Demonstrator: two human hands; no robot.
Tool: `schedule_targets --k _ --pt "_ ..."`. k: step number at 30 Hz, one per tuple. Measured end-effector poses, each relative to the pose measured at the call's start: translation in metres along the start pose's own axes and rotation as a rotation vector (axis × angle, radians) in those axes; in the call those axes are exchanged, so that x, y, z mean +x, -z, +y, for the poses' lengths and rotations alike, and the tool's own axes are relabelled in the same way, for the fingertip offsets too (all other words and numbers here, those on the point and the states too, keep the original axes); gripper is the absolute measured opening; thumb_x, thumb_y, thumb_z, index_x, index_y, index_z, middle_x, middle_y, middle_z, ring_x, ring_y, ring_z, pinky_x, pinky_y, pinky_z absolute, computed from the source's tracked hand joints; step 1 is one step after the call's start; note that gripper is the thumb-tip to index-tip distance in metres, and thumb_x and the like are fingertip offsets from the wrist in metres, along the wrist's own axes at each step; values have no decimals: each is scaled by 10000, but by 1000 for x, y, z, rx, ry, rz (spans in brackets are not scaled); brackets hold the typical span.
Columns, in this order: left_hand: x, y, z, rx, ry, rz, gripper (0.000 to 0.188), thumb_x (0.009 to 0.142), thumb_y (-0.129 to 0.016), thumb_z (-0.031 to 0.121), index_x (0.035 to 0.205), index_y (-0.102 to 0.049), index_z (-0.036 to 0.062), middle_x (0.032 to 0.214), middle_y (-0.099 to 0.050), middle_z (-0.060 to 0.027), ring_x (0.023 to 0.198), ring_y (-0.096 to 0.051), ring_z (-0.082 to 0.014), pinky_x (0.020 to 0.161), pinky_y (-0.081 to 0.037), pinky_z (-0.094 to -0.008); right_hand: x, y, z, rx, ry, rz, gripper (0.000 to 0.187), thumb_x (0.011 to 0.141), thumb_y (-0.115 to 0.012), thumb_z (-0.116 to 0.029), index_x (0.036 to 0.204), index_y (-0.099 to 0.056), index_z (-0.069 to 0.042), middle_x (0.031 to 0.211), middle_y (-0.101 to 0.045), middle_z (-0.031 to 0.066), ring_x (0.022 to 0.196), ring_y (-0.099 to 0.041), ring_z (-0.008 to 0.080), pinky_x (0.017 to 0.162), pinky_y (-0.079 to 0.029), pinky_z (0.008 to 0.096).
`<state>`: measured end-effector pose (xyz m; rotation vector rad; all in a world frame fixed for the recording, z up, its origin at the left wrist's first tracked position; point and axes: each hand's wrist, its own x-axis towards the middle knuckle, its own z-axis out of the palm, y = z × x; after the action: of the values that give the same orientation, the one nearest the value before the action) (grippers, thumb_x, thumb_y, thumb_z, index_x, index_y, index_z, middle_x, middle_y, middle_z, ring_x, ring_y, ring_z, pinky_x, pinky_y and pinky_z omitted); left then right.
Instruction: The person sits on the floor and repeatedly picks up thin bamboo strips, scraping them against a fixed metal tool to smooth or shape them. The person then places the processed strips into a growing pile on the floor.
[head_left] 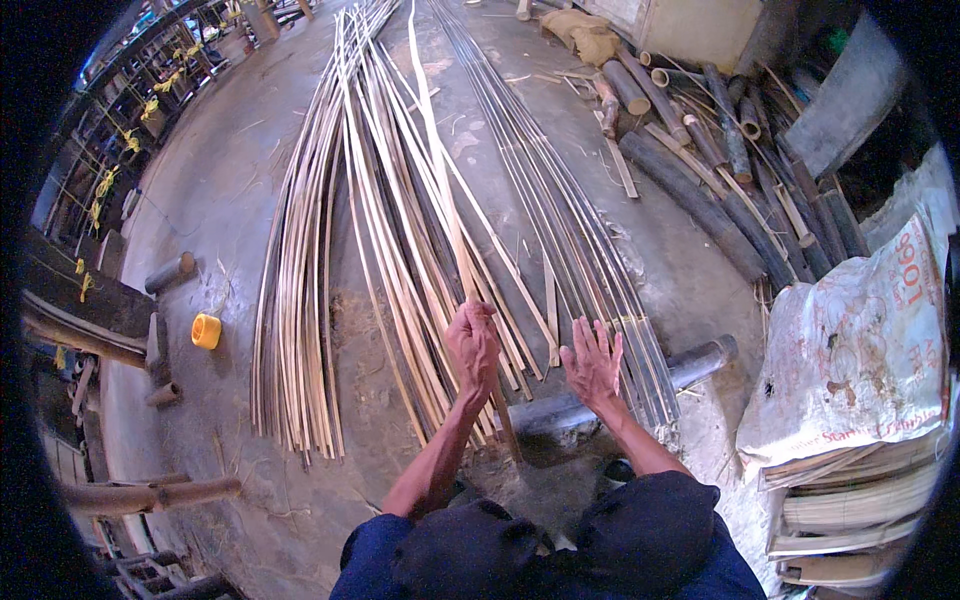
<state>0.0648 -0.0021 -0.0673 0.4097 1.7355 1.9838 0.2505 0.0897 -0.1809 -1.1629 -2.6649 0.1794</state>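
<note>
My left hand (474, 350) is closed round a long pale bamboo strip (440, 175), whose far part runs away from me above the other strips and whose near end comes out below the fist. With fingers stretched out and nothing in them, my right hand (596, 366) hovers at or just above the left edge of a row of dark bamboo strips (540, 190); contact cannot be told. Loose pale strips (385, 200) fan out beneath and beyond my left hand. Farther left lies another bundle of strips (297, 300) on the floor.
A dark bamboo pole (705, 362) lies crosswise under the dark strips' near ends. A yellow roll (206, 331) sits on the floor at left. Bamboo poles (690, 205) are heaped at far right. A white sack (850, 350) covers stacked slats (850, 510) at right.
</note>
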Motion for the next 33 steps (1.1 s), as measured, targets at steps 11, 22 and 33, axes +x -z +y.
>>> schedule_targets --k 11,22,33 --pt "56 19 17 106 -139 60 499 1060 -435 397 785 -599 14 554 -404 46 510 -393 -40 461 -280 -239 0 4 -2 -23 23 -15 609 1003 -402 -474 1466 -430 -79 1543 -389 91 1437 -317 324 1174 -89 611" --pt "149 36 -13 396 -215 182 524 1025 -454 377 738 -647 -16 542 -473 -60 520 -474 -135 518 -399 -346 2 8 -7 -30 2 -62 589 1007 -410 -460 1474 -429 -103 1536 -400 82 1434 -328 318 1169 -118 613" --pt "168 55 -69 319 39 201 459 1020 -460 337 818 -672 -16 554 -538 -75 513 -551 -160 496 -440 -356 0 2 -6 -57 26 -11 581 995 -437 -444 1465 -437 -102 1533 -396 77 1441 -306 309 1169 -123 612"
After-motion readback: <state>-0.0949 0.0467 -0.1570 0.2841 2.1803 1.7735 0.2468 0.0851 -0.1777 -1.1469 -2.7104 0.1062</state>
